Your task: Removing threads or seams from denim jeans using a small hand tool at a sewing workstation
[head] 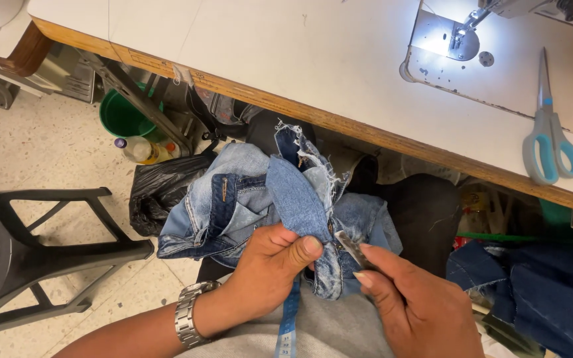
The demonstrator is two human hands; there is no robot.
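A bunched pair of light blue jeans (247, 199) with frayed edges lies in my lap below the table edge. My left hand (270, 265), with a steel watch on its wrist, grips a folded denim strip of the jeans between thumb and fingers. My right hand (412, 298) pinches a small metal tool (347, 244) whose tip touches the denim seam beside my left thumb. A blue measuring tape (288, 325) hangs down under my left hand.
White sewing table (286, 53) with a wooden edge runs across the top; a lit sewing machine needle plate (449, 40) and blue-handled scissors (552, 142) lie on it. A black plastic chair (28, 252) stands at left, a green bucket (124, 116) and black bag (160, 189) under the table, dark denim (545, 285) at right.
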